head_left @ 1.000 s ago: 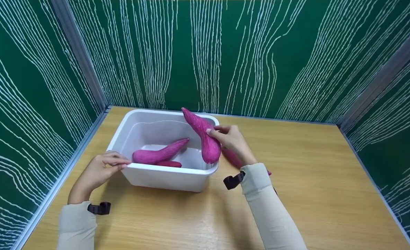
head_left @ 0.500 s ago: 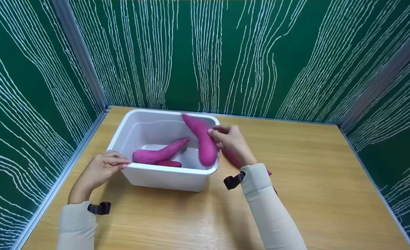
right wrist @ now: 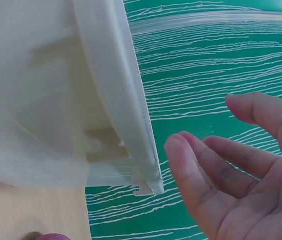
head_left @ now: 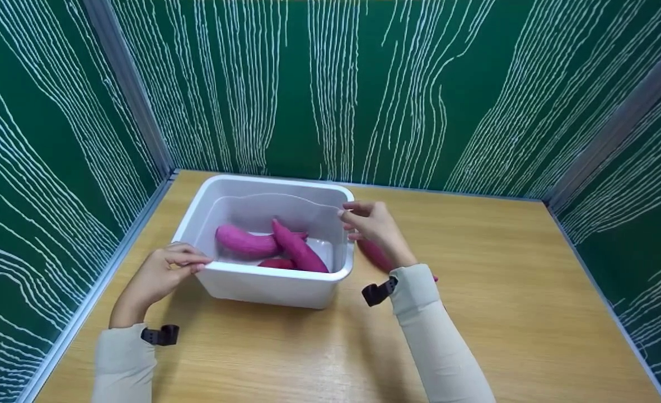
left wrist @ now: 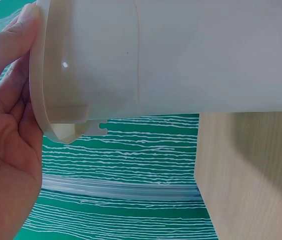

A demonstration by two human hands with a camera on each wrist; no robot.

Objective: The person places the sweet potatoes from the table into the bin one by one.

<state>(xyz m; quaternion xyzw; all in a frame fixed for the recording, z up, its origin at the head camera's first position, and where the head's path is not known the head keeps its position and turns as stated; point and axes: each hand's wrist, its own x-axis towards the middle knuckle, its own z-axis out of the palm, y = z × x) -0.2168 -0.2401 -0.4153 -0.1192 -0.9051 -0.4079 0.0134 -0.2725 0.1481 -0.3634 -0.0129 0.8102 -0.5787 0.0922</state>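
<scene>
A white plastic bin (head_left: 268, 286) stands on the table, left of the middle in the head view. My left hand (head_left: 159, 271) holds its near left corner; the left wrist view shows the fingers at the rim (left wrist: 38, 75). Inside lie a curved pink sweet potato (head_left: 243, 242), a second one (head_left: 302, 250) crossing over its tapered end, and a redder piece (head_left: 276, 263) partly hidden below them. Beside the bin's right rim, my right hand (head_left: 376, 228) holds nothing, thumb and fingers spread apart. Another sweet potato (head_left: 374, 254) lies on the table, partly behind the right hand.
Green panels (head_left: 330, 89) with wavy white lines enclose the wooden table (head_left: 509, 291) at the back and both sides. Grey metal posts (head_left: 131, 84) mark the corners. A black wrist camera (head_left: 379, 291) sits on each wrist.
The sweet potato that my right hand held over the bin has dropped inside, across the other one, which has shifted slightly. The right hand's fingers have parted; the left hand stays put.
</scene>
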